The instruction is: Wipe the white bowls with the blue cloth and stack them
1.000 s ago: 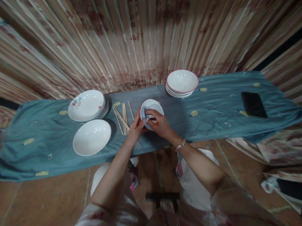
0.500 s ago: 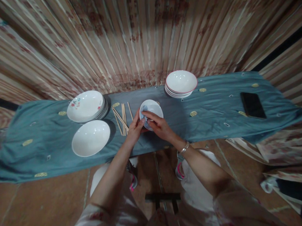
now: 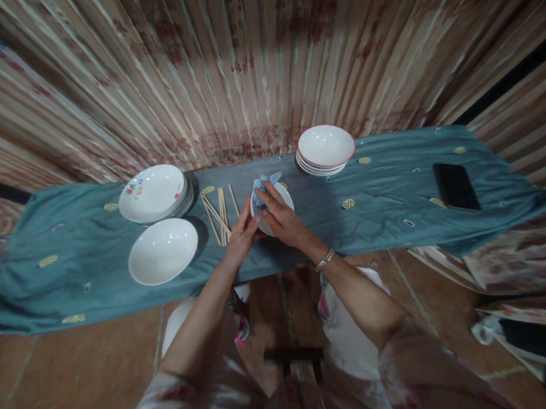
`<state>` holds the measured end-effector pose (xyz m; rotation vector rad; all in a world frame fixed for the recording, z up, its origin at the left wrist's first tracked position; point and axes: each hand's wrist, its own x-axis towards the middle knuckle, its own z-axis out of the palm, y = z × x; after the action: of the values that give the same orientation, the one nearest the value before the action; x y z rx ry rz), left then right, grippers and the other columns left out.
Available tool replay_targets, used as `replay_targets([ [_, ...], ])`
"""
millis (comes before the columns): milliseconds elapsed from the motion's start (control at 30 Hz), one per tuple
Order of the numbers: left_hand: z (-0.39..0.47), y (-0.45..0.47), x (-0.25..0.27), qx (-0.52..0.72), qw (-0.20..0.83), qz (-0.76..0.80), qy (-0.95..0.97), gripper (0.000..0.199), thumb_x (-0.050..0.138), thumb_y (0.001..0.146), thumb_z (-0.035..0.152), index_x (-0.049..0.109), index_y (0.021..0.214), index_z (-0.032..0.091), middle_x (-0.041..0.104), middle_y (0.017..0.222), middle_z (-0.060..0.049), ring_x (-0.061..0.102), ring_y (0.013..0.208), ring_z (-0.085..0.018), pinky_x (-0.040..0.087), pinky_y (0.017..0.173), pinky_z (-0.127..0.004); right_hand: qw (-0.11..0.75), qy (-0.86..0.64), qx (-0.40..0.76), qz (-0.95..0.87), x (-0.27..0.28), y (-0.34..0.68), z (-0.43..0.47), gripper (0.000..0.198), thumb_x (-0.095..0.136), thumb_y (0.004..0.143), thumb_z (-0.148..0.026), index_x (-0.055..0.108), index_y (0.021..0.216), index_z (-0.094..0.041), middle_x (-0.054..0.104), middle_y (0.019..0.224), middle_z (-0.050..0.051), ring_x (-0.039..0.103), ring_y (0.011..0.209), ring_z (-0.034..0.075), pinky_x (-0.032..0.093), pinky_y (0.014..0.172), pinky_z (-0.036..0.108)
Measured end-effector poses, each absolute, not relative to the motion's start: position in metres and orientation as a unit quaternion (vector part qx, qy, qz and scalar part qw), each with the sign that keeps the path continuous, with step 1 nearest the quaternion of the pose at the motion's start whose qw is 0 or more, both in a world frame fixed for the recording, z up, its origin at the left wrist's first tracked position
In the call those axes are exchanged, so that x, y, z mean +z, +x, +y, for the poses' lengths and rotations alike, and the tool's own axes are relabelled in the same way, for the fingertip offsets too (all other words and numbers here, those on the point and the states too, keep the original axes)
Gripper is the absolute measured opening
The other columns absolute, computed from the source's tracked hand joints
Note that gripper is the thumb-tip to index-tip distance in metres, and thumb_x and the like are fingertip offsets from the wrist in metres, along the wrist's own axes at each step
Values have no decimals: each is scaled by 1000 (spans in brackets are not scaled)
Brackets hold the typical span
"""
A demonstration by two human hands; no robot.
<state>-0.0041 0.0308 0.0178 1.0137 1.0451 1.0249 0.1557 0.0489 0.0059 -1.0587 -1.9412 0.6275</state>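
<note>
A small white bowl (image 3: 287,198) is held above the front middle of the cloth-covered table. My left hand (image 3: 242,233) grips its left side, thumb at the rim and fingers underneath. A light blue cloth (image 3: 260,196) is bunched inside the bowl and over its far rim. My right hand (image 3: 283,219) presses the cloth against the bowl's inner left wall, fingers closed on it and partly covering it. Just left of the bowl lie several wooden chopsticks (image 3: 222,216), some of them crossed.
At the left stand a stack of flowered plates (image 3: 152,191) and a white bowl (image 3: 163,251) before it. A stack of red-rimmed bowls (image 3: 327,146) is at the back, right of centre. A dark phone (image 3: 456,186) lies far right on the teal tablecloth (image 3: 382,218). A curtain hangs behind.
My right hand has shifted up and slightly left in the bowl. More of the blue cloth now shows, bunched over the far rim. My left hand still holds the bowl.
</note>
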Motion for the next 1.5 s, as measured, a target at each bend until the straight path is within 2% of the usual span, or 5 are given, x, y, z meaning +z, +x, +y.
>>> replay_targets([
  [200, 31, -3, 17, 450, 629, 460, 437, 85, 78, 80, 45, 41, 156, 35, 55, 152, -6, 65, 118, -29, 65, 86, -41, 353, -471, 189, -786, 5, 159, 52, 61, 38, 96, -14, 34, 157, -13, 20, 171, 13, 16, 160, 23, 22, 129, 48],
  [333, 32, -3, 15, 449, 625, 463, 440, 84, 78, 80, 44, 42, 155, 35, 55, 151, -7, 64, 118, -29, 65, 87, -42, 271, -533, 125, -792, 13, 159, 48, 61, 40, 92, -6, 42, 153, -8, 24, 169, 20, 30, 154, 32, 32, 122, 54],
  [767, 32, -3, 17, 452, 628, 448, 449, 87, 79, 78, 48, 42, 156, 33, 52, 155, -8, 63, 120, -33, 65, 85, -43, 76, -593, 56, -800, 24, 176, 37, 47, 36, 100, -14, 57, 142, -12, 44, 157, 20, 53, 125, 35, 47, 99, 49],
  [1033, 32, -3, 16, 447, 621, 461, 450, 87, 78, 77, 49, 43, 155, 34, 56, 150, -8, 65, 113, -28, 64, 86, -43, 96, -547, 125, -822, 26, 186, 35, 35, 47, 95, -8, 70, 120, -12, 66, 133, 17, 60, 127, 25, 42, 114, 39],
  [1500, 33, -3, 14, 458, 638, 451, 425, 75, 69, 84, 59, 48, 151, 32, 51, 156, -7, 63, 122, -28, 65, 84, -39, 279, -446, 430, -734, 13, 192, 40, 29, 58, 86, -16, 79, 107, -17, 79, 100, 4, 72, 90, 18, 54, 84, 29],
])
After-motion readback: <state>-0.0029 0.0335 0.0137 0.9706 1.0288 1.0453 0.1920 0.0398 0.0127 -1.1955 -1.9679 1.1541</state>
